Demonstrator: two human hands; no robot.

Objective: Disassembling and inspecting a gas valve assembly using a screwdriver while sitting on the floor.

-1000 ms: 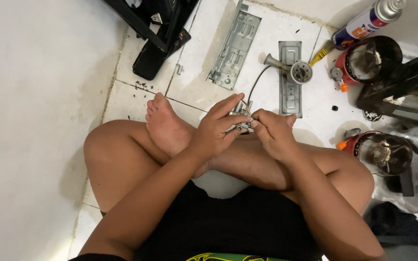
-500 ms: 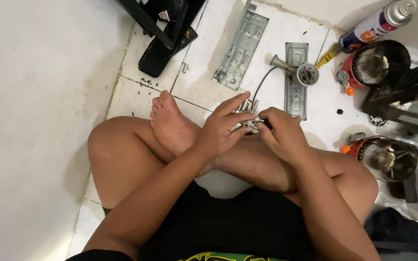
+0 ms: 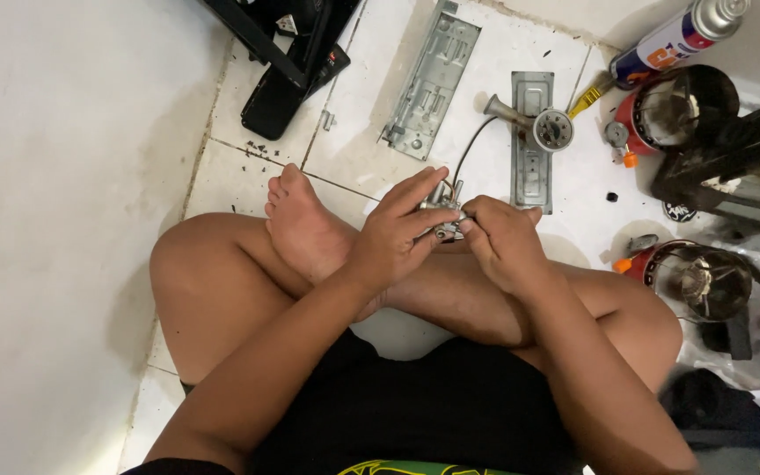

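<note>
Both hands, left (image 3: 393, 239) and right (image 3: 499, 239), grasp a small metal part (image 3: 444, 204) above the crossed legs; fingers hide most of it, so its shape is unclear. A thin wire (image 3: 468, 151) rises from it.

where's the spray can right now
In the head view, the spray can lies at the top right on the tiled floor, just above the round black-and-red burner.

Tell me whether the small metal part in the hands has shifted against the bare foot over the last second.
No. The small metal part sits just right of the bare foot, as before; only the camera moved.
</note>
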